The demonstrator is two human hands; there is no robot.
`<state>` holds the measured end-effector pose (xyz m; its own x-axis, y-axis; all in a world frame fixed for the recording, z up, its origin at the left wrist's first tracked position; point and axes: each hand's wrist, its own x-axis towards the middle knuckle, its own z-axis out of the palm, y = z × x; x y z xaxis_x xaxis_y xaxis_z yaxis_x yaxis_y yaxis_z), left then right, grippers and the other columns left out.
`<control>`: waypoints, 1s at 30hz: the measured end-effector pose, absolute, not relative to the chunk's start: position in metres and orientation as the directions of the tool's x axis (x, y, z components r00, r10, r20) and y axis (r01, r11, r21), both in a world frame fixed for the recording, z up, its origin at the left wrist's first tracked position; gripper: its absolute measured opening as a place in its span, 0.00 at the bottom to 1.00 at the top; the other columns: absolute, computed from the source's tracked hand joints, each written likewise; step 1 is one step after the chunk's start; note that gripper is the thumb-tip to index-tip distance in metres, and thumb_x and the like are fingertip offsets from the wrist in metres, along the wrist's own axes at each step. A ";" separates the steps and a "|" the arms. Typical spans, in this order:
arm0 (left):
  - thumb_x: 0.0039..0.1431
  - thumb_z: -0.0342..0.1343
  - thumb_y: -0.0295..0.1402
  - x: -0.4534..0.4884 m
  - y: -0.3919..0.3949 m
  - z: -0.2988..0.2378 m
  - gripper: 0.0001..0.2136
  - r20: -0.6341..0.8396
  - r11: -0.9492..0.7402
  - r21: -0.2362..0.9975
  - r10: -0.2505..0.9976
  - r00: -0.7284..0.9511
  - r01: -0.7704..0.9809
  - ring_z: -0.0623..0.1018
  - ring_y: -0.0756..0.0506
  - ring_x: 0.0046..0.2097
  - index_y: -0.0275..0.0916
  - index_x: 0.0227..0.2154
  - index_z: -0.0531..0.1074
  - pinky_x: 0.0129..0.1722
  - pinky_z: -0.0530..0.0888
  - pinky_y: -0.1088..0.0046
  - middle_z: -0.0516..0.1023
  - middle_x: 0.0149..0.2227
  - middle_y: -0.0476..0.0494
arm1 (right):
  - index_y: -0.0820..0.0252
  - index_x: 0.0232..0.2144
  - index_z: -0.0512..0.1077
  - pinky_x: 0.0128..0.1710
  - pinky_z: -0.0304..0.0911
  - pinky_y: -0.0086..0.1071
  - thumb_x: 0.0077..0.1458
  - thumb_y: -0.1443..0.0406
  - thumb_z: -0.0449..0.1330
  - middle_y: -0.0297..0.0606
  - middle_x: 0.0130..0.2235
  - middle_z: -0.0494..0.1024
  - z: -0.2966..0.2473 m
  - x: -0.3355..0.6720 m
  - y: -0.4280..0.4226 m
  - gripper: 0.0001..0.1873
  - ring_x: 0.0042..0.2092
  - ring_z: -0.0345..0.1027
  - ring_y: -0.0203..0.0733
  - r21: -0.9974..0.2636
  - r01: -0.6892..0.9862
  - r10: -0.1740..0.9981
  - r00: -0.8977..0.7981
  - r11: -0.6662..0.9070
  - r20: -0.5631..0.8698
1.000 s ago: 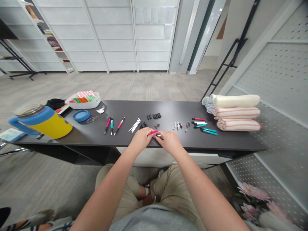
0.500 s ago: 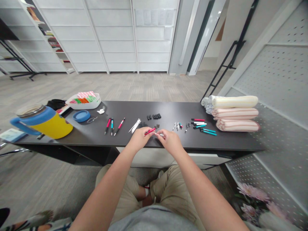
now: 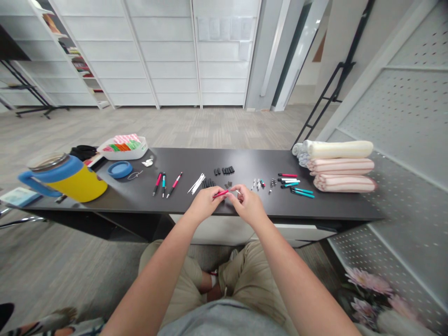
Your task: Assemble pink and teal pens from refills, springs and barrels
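Note:
Over the table's front edge, my left hand (image 3: 206,200) pinches a red pen barrel (image 3: 220,193), which points to the right. My right hand (image 3: 249,203) is at the barrel's right end, with thumb and fingers curled around a small pale piece that is mostly hidden. Just beyond the hands lie small dark parts (image 3: 228,185), black tubes (image 3: 207,183) and thin white sticks (image 3: 196,184) like pen refills. Farther back is a row of short black pieces (image 3: 228,170). Small silvery parts (image 3: 259,184) and red, white and teal pen barrels (image 3: 289,180) lie to the right.
Three pens (image 3: 163,184) in red and teal lie on the dark table (image 3: 182,161). Toward the left end stand a yellow and blue mug (image 3: 77,182), a blue lid (image 3: 120,169) and a white basket (image 3: 142,148). Rolled towels (image 3: 343,165) are stacked at the right end.
My right hand has turned slightly, and its fingers are raised and more curled near the barrel's end. My left hand keeps the red barrel in nearly the same place.

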<state>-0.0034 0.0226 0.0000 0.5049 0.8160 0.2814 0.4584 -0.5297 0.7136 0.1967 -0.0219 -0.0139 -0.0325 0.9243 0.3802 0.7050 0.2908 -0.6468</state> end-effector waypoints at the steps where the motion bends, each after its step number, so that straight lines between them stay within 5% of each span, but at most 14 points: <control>1: 0.70 0.55 0.37 -0.004 0.023 0.000 0.09 0.285 -0.522 0.724 0.822 0.494 0.451 0.78 0.47 0.38 0.40 0.37 0.77 0.39 0.69 0.72 0.80 0.35 0.48 | 0.57 0.48 0.72 0.32 0.57 0.32 0.68 0.48 0.56 0.33 0.28 0.75 -0.013 0.196 -0.022 0.20 0.31 0.70 0.43 -0.645 0.707 0.925 -0.035 0.291 0.379; 7: 0.67 0.58 0.34 -0.005 0.024 0.000 0.05 0.300 -0.496 0.743 0.847 0.439 0.449 0.79 0.47 0.41 0.41 0.39 0.78 0.43 0.71 0.72 0.82 0.39 0.49 | 0.58 0.47 0.67 0.39 0.58 0.36 0.75 0.60 0.43 0.40 0.37 0.79 -0.016 0.196 -0.021 0.15 0.37 0.73 0.46 -0.523 0.781 0.895 -0.100 0.341 0.435; 15: 0.67 0.58 0.34 -0.005 0.026 -0.003 0.05 0.316 -0.491 0.708 0.863 0.394 0.508 0.80 0.45 0.43 0.42 0.39 0.78 0.46 0.73 0.69 0.83 0.40 0.48 | 0.56 0.46 0.70 0.43 0.55 0.37 0.74 0.63 0.50 0.40 0.43 0.79 -0.017 0.191 -0.020 0.09 0.44 0.72 0.46 -0.328 0.854 0.852 -0.221 0.403 0.474; 30: 0.68 0.57 0.33 -0.005 0.028 -0.006 0.05 0.348 -0.521 0.666 0.850 0.396 0.534 0.80 0.44 0.45 0.42 0.41 0.77 0.48 0.74 0.69 0.83 0.43 0.46 | 0.56 0.46 0.72 0.43 0.55 0.37 0.72 0.65 0.53 0.41 0.43 0.77 -0.013 0.189 -0.022 0.08 0.46 0.71 0.47 -0.288 0.894 0.866 -0.182 0.343 0.467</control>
<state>-0.0053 0.0278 -0.0057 0.3955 0.8500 0.3479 0.5339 -0.5210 0.6660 0.1886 -0.0218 -0.0127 -0.1816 0.8655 0.4668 0.8941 0.3430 -0.2882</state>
